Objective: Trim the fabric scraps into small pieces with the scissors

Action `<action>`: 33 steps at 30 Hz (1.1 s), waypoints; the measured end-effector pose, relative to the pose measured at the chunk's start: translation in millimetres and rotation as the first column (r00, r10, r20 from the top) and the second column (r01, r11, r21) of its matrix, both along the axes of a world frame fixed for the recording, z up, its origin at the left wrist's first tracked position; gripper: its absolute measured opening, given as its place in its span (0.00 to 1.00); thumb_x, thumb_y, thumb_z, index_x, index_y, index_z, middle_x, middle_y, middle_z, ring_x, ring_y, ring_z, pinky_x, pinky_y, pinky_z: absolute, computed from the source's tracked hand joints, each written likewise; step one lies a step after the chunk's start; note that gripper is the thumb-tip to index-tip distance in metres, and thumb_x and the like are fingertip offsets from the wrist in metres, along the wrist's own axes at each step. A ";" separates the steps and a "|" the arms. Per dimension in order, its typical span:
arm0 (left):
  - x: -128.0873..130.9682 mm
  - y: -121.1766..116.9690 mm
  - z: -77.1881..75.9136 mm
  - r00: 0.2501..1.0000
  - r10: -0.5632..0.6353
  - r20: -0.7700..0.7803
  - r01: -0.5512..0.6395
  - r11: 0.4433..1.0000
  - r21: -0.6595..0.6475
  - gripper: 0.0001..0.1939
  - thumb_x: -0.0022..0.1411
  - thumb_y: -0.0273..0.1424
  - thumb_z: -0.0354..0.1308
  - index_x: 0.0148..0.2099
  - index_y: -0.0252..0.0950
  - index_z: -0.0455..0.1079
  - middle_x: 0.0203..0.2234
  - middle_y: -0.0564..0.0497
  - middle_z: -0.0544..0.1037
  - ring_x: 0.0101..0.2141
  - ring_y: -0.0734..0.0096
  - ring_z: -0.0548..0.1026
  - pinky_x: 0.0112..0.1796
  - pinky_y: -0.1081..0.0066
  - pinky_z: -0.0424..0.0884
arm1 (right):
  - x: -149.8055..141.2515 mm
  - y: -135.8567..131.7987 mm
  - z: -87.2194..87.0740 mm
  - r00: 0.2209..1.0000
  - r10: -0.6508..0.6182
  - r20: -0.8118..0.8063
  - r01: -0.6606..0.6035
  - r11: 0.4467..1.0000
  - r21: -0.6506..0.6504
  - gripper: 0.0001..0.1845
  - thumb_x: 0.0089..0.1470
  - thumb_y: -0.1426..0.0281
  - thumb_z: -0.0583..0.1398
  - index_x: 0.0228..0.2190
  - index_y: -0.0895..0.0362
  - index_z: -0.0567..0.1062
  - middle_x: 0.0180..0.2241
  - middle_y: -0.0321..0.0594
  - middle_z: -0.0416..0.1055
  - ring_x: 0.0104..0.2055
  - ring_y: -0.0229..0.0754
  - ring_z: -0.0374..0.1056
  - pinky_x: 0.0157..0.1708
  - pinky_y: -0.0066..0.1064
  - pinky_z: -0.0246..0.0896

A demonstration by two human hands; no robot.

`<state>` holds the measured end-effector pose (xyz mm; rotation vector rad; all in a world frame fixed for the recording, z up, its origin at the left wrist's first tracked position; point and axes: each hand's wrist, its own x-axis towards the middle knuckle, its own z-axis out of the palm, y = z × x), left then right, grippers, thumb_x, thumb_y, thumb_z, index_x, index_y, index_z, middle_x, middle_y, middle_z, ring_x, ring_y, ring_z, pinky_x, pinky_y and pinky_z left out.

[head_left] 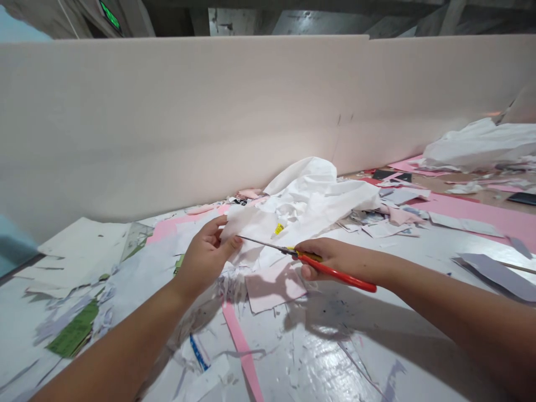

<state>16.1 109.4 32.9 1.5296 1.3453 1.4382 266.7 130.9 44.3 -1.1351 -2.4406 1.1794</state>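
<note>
Left hand: this hand [207, 251], left of the crumpled white sheet [312, 192], pinches a thin white sheet [250, 222] between thumb and fingers.
Right hand: this hand [324, 258], on the near side of the crumpled white sheet, is closed around the red-handled scissors [339, 273].
Scissors: blades point toward the left thumb, with the tip just beside it. Whether the tip touches skin cannot be told. Probable hazard: a nicked thumb, caused by advancing the blades without moving the left grip clear.
Thin white sheet: located at the left side of the crumpled white sheet. Whether the two are joined cannot be told. Probable fault: folding or dragging between the blades instead of a clean cut, caused by slack, limp material.
Crumpled white sheet: its loose folds lie close behind the blades. Probable fault: an unintended snip, caused by a fold entering the blade path.
Pale pink square: this paper [274, 287] lies on the near side of the crumpled white sheet, below the scissors. Probable fault: displacement, caused by a lowered blade or wrist.
Pink strip: this strip [243, 349] lies nearer the person than the crumpled white sheet, among loose offcuts. Probable fault: snagging on a forearm, caused by a low sweep.
</note>
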 end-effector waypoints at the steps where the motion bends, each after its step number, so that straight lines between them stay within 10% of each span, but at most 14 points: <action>1: 0.7 -0.3 0.3 1.000 -0.009 -0.004 0.009 1.000 0.005 0.25 0.47 0.39 0.62 0.47 0.36 0.64 0.29 0.52 0.76 0.28 0.73 0.72 0.28 0.75 0.67 | 0.2 0.5 -1.0 1.000 0.004 -0.004 -0.004 1.000 -0.006 0.17 0.47 0.54 0.58 0.27 0.56 0.65 0.24 0.31 0.58 0.24 0.34 0.54 0.24 0.24 0.46; 17: -0.8 -0.7 -5.2 0.996 0.013 -0.092 -0.018 0.998 -0.054 0.29 0.49 0.42 0.60 0.52 0.36 0.62 0.26 0.52 0.75 0.26 0.72 0.71 0.28 0.73 0.67 | -2.9 2.1 -1.4 0.999 -0.038 -0.025 0.037 0.999 -0.026 0.19 0.46 0.54 0.59 0.29 0.57 0.69 0.25 0.34 0.64 0.26 0.35 0.56 0.25 0.25 0.48; 33: -11.1 2.0 2.6 0.969 -0.244 -0.019 0.233 0.943 -0.238 0.32 0.54 0.32 0.54 0.60 0.46 0.49 0.26 0.55 0.72 0.22 0.72 0.71 0.27 0.68 0.67 | -5.7 1.9 3.3 0.994 -0.108 0.030 0.111 0.990 -0.086 0.16 0.43 0.56 0.61 0.26 0.57 0.69 0.22 0.32 0.60 0.24 0.34 0.54 0.23 0.25 0.47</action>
